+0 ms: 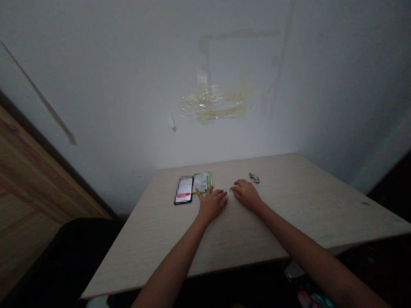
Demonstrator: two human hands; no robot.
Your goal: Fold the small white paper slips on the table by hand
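My left hand [212, 204] lies on the table with its thumb and fingers spread, its fingertips close to a small whitish piece [227, 190]. On the other side, my right hand [247, 194] has its fingers bent together at the edge of that piece. What the piece is cannot be made out, as it is small and partly covered by fingers. Just past my left hand lies a green and white packet [203, 182], its near edge partly hidden by my fingers. Beyond my right hand is a small dark green folded wrapper or packet [254, 177].
A phone [184, 190] with a lit, partly blurred screen lies left of the green packet. The pale wooden table [154, 239] meets a wall [135, 85] with torn clear tape [221, 102]. Dark fabric [77, 248] and wooden boards [38, 171] stand at left.
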